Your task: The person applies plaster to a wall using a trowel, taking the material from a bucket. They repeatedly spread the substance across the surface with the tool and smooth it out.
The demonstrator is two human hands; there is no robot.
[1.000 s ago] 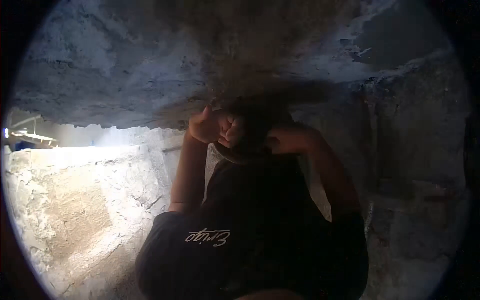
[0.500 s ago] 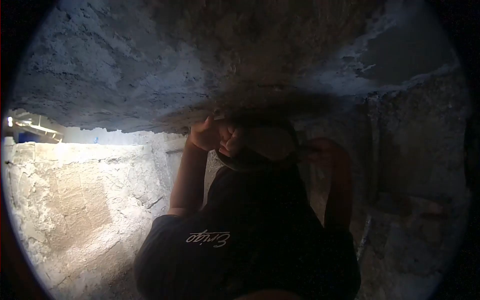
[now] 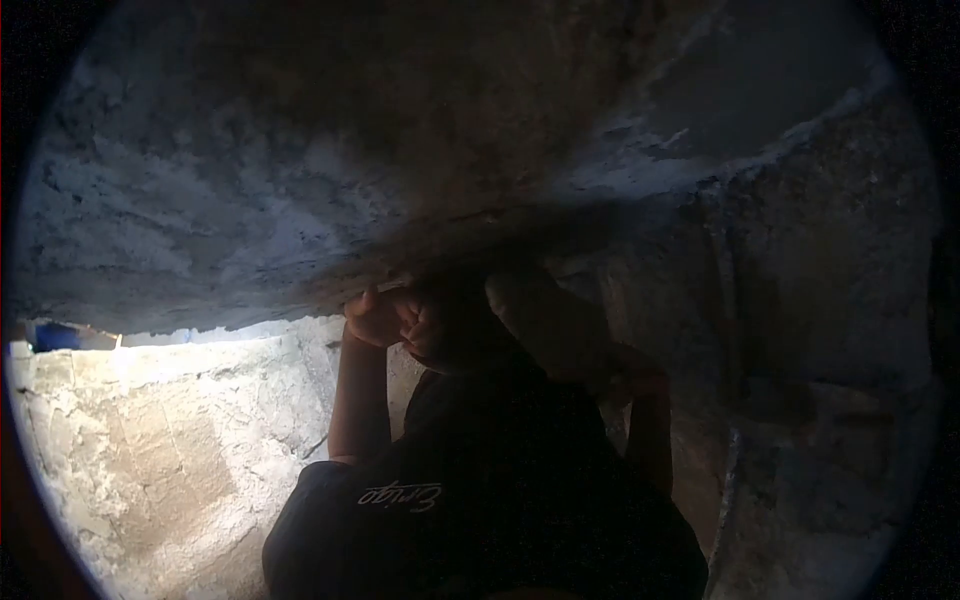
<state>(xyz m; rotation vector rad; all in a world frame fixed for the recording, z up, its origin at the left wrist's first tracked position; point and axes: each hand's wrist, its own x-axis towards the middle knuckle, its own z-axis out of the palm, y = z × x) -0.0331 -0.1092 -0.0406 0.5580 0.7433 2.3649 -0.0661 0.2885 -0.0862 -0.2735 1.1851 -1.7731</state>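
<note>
My left hand (image 3: 385, 318) is closed, with curled fingers at the edge of a dark, round-sided container (image 3: 460, 335), like a bowl, held in front of my chest. Most of this container is lost in shadow. My right hand (image 3: 635, 375) is closed around the end of a trowel (image 3: 550, 320), its broad, pale, round-tipped blade slanting up and to the left beside the container. Both hands are just below the rough cement surface (image 3: 300, 210) that fills the upper view.
A brightly lit rough wall (image 3: 160, 430) is at the left, with a blue thing (image 3: 57, 336) beyond its top. At the right, a dim wall (image 3: 830, 270) has a vertical pipe-like strip (image 3: 728, 290). My dark shirt (image 3: 500, 500) fills the lower middle.
Both hands and the container appear lower and a little further left. The trowel blade has turned from nearly level over the container to a steeper slant at its right side.
</note>
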